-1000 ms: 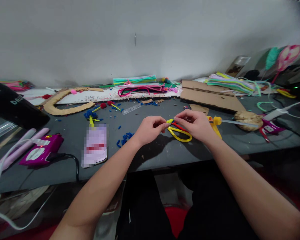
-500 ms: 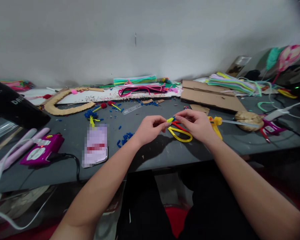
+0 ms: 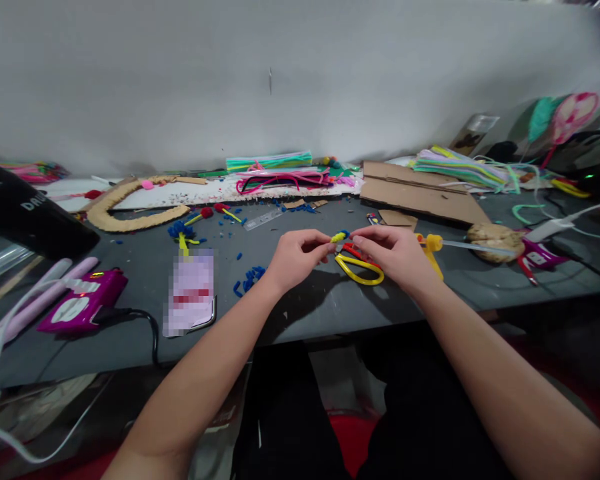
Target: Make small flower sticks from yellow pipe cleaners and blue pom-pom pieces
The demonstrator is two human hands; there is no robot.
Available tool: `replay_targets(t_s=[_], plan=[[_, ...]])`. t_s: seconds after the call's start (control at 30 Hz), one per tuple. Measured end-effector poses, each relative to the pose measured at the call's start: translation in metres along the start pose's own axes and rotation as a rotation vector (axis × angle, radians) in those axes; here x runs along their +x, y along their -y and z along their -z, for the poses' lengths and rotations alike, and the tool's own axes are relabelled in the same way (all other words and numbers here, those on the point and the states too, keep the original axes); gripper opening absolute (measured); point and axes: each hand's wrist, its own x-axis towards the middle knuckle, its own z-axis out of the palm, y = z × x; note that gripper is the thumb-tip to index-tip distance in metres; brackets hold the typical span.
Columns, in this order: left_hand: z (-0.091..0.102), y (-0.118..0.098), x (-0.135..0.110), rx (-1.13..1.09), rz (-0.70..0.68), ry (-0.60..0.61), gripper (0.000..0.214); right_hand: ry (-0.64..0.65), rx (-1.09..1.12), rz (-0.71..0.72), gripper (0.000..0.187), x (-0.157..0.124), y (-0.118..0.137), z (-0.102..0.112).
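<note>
My left hand (image 3: 304, 259) pinches a small yellow-green pipe-cleaner piece (image 3: 338, 237) with a blue fuzzy end, between thumb and forefinger. Close to that blue end are the fingertips of my right hand (image 3: 387, 252), closed in a pinch; what they hold is too small to make out. Scissors (image 3: 360, 272) with yellow and red handles lie under my hands, partly hidden by the right one. A yellow glue gun (image 3: 433, 247) rests beside my right wrist. Blue fuzzy bits (image 3: 253, 277) are scattered left of my left hand.
A phone (image 3: 190, 293) and a blue-and-yellow pipe-cleaner flower (image 3: 183, 233) lie to the left, near a purple box with cables (image 3: 87, 300) and a black tumbler (image 3: 33, 210). Cardboard (image 3: 420, 193) and pipe-cleaner bundles (image 3: 460, 170) line the back. A round wooden piece (image 3: 495, 241) sits right.
My right fingertips have shifted slightly away from the blue end, so more of it shows. My left hand keeps its pinch on the pipe-cleaner piece.
</note>
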Motion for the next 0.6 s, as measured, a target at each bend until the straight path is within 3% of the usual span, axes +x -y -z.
replay_targets(t_s=[0.17,0.6], plan=[[0.001,-0.003,0.001,-0.012,-0.017,-0.013,0.025,0.005,0.006,0.077,0.025,-0.004,0.004,0.0],[0.003,-0.007,-0.001,-0.222,-0.089,0.134,0.03,0.026,-0.034,0.231,0.028,-0.019,0.014,0.002]])
